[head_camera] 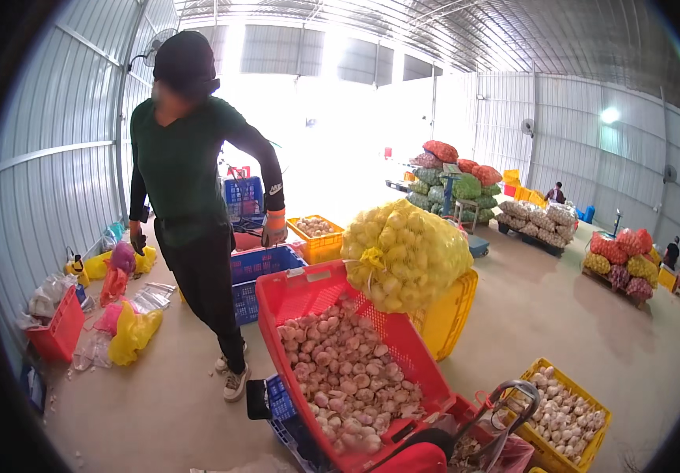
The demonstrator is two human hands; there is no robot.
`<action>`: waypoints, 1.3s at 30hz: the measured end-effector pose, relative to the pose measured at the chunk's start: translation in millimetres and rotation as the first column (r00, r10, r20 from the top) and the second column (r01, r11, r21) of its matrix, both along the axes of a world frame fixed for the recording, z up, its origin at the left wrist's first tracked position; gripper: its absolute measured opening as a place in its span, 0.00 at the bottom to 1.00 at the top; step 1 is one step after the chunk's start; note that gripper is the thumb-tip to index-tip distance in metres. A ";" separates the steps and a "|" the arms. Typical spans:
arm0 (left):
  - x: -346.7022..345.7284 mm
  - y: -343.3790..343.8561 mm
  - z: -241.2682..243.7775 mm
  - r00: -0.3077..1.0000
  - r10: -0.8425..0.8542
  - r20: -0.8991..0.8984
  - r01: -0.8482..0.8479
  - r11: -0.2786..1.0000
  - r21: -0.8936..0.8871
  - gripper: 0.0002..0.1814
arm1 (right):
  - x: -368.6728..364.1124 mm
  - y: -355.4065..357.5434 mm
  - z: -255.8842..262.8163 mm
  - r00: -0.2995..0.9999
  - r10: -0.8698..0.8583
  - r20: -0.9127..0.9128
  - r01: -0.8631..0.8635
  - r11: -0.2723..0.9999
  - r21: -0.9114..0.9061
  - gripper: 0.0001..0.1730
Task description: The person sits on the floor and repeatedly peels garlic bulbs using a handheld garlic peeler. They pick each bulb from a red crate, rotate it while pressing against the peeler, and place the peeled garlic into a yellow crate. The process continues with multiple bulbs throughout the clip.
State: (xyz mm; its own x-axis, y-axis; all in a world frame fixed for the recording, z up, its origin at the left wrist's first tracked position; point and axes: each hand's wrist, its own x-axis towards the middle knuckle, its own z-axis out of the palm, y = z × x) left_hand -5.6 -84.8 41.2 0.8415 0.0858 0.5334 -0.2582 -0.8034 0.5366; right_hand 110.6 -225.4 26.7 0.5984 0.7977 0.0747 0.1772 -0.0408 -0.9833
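Neither of my hands is in view. Before me a red plastic crate [269, 295] stands tilted on a blue crate [283, 408], with many garlic bulbs [340, 366] inside. A full yellow mesh sack of bulbs [405, 254], tied at one end, rests at the red crate's far edge, beside a yellow crate [464, 301]. At the bottom, a red-clad part [416, 458], perhaps my own clothing, shows near a curved metal handle [523, 387]. A yellow crate of garlic [603, 434] sits at the lower right. A dark phone-like object [257, 399] is at the blue crate's left side.
A co-worker [186, 171] stands at left, one gloved hand by the blue crates [245, 295]. Plastic bags [136, 331] and a red crate [62, 331] lie by the left wall. Stacked mesh sacks [464, 183] and loaded pallets [618, 266] stand farther back, with other people near them.
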 end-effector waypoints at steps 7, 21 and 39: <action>-11.0 9.9 5.1 0.997 -0.017 -0.073 0.008 0.993 -0.114 0.37 | -3.2 3.8 -6.4 0.997 0.036 0.072 -0.036 0.999 -0.009 0.12; -1.1 -18.2 -13.0 0.946 -0.097 -0.308 -0.023 0.931 -0.364 0.34 | 10.7 -8.4 -10.7 0.978 -0.022 -0.206 0.016 0.999 -0.034 0.11; -15.1 -0.2 19.7 0.936 -0.118 -0.333 -0.335 -0.004 -0.942 0.17 | -10.4 19.4 -26.2 0.852 0.115 0.511 -0.155 0.987 0.035 0.32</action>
